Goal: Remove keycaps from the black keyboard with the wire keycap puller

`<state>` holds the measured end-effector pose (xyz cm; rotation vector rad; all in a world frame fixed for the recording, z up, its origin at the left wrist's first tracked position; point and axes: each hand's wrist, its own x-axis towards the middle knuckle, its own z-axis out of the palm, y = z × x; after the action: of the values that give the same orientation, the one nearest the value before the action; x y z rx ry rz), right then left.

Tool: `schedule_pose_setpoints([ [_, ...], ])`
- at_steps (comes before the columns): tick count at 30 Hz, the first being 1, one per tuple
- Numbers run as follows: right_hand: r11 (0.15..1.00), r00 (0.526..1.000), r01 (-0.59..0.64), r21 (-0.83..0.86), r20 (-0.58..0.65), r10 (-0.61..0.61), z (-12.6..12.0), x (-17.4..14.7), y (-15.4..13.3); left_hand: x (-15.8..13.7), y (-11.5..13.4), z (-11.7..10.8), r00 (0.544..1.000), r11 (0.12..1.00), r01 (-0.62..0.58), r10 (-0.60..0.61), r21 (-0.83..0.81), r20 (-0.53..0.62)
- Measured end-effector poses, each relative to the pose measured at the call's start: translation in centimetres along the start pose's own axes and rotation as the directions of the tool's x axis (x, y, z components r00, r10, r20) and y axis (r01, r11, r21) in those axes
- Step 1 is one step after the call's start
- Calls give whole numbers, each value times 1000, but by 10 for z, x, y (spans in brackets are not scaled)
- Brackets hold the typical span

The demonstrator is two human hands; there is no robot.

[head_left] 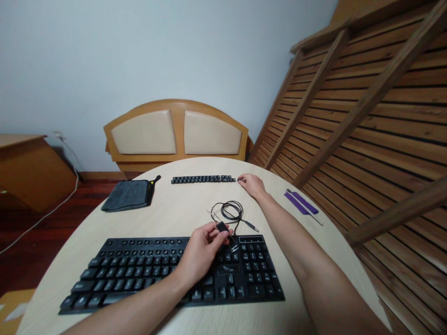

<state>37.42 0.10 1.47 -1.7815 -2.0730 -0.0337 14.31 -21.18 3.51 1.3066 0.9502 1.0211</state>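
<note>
Left hand [200,249] and right hand [253,184] both bare, slim bare forearms [157,300] widening behind them at seven and four o'clock

You can make out no word, brand or number for certain. On your keyboard [139,272], pale legends mark many of the keys [120,284], but they are too small and blurred to decipher. On the emblem panel [228,268], set into the keyboard just above its arrow keys [231,292], you can see a slanting pale sign (wing-like in outline, with no letters you could spell out). The indicator strip [251,239] at the keyboard's far right corner carries a few small light marks, likewise illegible. Beyond the keyboard, the row of separate keycaps [200,179] shows specks of pale print, too tiny to tell.
</note>
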Motion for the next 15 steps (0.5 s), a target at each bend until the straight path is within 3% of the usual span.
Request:
schedule_pose_setpoints([
  [15, 1000, 1000, -14, 20, -12, 14, 3, 3, -4, 0, -2, -1, 1000, 1000, 4, -4, 7, 11],
])
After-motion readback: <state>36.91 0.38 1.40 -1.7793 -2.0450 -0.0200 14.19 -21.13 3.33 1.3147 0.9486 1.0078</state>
